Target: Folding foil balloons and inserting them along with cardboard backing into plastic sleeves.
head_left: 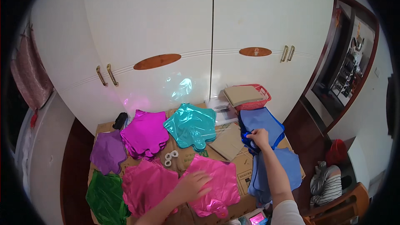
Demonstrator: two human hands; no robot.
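Flat, star-shaped foil balloons lie in stacks by colour on a cardboard-covered table. My right hand (260,138) reaches to the back right, fingers pinched on the shiny edge of a blue foil balloon (263,121) at the top of its stack. A second stack of blue foil balloons (283,168) lies nearer, partly under my right forearm. My left hand (195,186) is slightly blurred, fingers stretched out over the left part of a bright pink foil balloon (223,175). Whether it presses on the foil I cannot tell. Another pink stack (146,179) lies beneath my left forearm.
Behind are teal (191,123), magenta (143,131) and purple balloons (108,152); green ones (106,198) lie front left. White tape rolls (168,156) sit mid-table. A red basket (252,106) holding cardboard pieces (243,93) stands against the white cabinet (166,21). A wooden chair (341,206) is at right.
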